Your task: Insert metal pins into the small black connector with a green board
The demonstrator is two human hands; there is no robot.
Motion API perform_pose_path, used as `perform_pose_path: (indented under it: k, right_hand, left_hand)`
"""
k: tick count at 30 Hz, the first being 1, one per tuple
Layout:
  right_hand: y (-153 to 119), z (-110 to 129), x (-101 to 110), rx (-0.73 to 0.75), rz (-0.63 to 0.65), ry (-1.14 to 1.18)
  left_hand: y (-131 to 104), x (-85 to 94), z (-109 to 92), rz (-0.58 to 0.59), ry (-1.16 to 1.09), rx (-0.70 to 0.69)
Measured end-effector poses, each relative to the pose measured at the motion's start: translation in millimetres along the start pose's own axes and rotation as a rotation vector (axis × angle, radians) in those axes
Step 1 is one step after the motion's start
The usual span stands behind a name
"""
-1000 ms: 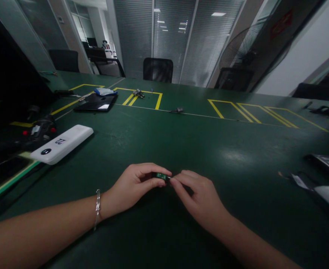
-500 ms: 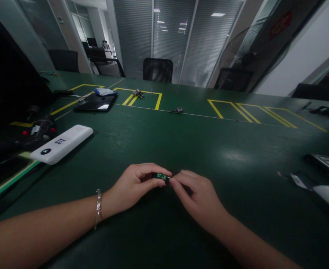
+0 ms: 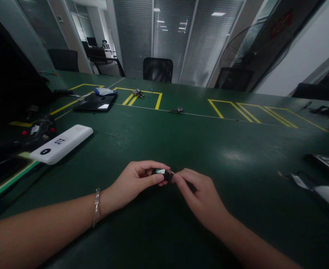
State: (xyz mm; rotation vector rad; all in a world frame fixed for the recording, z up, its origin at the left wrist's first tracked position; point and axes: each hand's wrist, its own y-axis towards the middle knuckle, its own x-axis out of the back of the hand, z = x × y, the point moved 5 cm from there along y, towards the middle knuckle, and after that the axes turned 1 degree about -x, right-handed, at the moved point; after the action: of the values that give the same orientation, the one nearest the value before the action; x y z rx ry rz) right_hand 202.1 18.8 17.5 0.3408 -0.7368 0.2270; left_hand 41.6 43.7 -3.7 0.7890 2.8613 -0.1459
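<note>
Above the green tabletop, my left hand (image 3: 133, 183) pinches a small dark cylindrical part with a green label (image 3: 160, 172) between thumb and fingers. A thin silvery tip (image 3: 172, 172) sticks out of the part's right end. My right hand (image 3: 202, 192) has thumb and forefinger pressed together at that tip. Whether the tip belongs to the dark part or is a separate piece, I cannot tell. The fingers hide much of both.
On the left lie a white power bank (image 3: 62, 145) marked 22 and dark gear with red knobs (image 3: 39, 129). Farther back are a black flat case (image 3: 94, 102), metal parts (image 3: 138, 93) and a small grey cylinder with a shaft (image 3: 178, 110). A white device (image 3: 328, 194) sits at right.
The labelled part has turned in my left fingers, so its label now catches the light. More of its dark right end shows, and my right fingertips have shifted slightly right.
</note>
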Motion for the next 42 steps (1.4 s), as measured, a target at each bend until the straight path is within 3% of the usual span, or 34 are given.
perform_pose_path:
  k: [17,24,28,36,42]
  right_hand:
    - [-1.7,2.6,-0.8,0.061,0.016,0.192]
    - [-3.2,1.7,-4.7,0.078,0.069,0.172]
    - [-3.2,3.1,-6.1,0.073,0.087,0.152]
    - [-0.7,3.5,-2.8,0.028,0.023,0.091]
    - [-1.5,2.6,-2.8,0.014,0.017,-0.022]
  left_hand:
    - [-2.0,-9.1,-4.7,0.103,0.025,-0.038]
    - [-6.5,-13.6,-4.0,0.099,0.348,-0.122]
    - [-5.5,-8.7,-4.9,0.036,0.485,-0.132]
    - [0.7,-1.8,-2.9,-0.025,0.198,-0.012]
    - [-0.2,1.7,-8.6,-0.078,0.172,-0.076]
